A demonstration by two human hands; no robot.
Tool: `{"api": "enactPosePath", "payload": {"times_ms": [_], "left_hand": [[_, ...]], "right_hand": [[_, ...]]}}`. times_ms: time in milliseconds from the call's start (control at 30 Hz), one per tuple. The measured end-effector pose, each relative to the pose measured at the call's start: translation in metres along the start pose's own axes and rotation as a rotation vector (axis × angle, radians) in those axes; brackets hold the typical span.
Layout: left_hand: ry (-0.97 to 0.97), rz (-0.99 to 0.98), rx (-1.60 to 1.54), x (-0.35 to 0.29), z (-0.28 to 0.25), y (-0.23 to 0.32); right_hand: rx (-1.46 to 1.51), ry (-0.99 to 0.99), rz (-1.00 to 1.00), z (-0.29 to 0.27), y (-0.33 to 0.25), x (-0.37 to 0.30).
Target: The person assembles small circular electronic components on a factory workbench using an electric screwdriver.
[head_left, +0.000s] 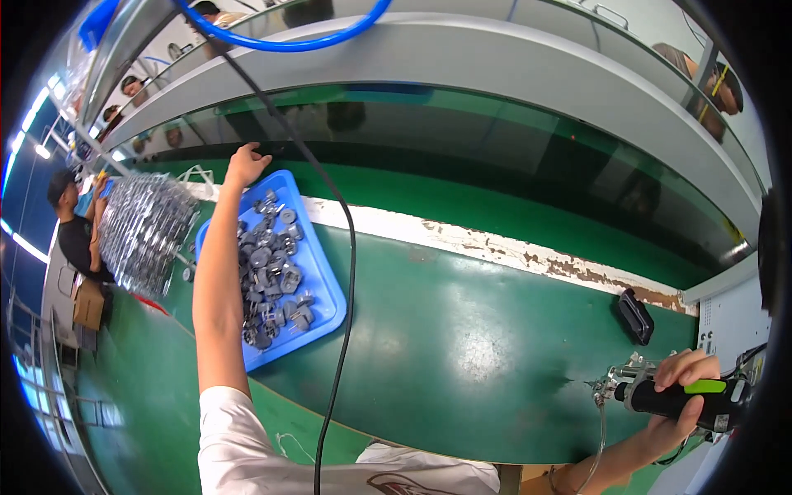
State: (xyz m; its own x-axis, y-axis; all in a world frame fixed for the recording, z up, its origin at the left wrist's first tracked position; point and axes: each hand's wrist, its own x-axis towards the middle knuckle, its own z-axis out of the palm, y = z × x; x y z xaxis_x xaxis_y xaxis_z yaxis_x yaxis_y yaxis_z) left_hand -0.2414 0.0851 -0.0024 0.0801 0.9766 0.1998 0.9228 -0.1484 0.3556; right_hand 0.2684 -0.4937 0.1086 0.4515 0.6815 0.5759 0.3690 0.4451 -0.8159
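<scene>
Along the far edge of the green table [429,322] goes a white strip [495,250] with peeling paint. Beyond the table runs a grey metal beam [495,54]; left of the table are green floor [140,371] and bright strip lights [25,242].

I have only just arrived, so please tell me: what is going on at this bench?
The person's right hand grips a black device with a green stripe. The left arm extends over a blue tray holding grey parts; the left hand shows beyond its far edge, and whether it holds anything is unclear. A black object lies on the green bench.
</scene>
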Motion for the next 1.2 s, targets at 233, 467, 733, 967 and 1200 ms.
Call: {"api": "enactPosePath", "payload": {"times_ms": [233,467,733,967,1200], "left_hand": [[-0.057,0.093,-0.030,0.045,0.030,-0.021],[-0.183,0.151,-0.181,0.043,0.025,0.007],[-0.082,0.329,-0.270,-0.010,-0.003,0.072],[-0.108,0.504,-0.304,-0.117,-0.034,0.149],[-0.120,0.631,-0.306,-0.207,-0.015,0.215]], "right_hand": [[-0.001,0.021,-0.021,0.008,0.005,-0.006],[-0.020,0.056,-0.030,0.017,-0.002,-0.004],[-0.007,0.108,-0.064,0.019,-0.016,0.002],[0.222,-0.057,-0.080,0.004,-0.024,0.017],[0.267,-0.119,0.001,-0.007,-0.026,0.020]]}}
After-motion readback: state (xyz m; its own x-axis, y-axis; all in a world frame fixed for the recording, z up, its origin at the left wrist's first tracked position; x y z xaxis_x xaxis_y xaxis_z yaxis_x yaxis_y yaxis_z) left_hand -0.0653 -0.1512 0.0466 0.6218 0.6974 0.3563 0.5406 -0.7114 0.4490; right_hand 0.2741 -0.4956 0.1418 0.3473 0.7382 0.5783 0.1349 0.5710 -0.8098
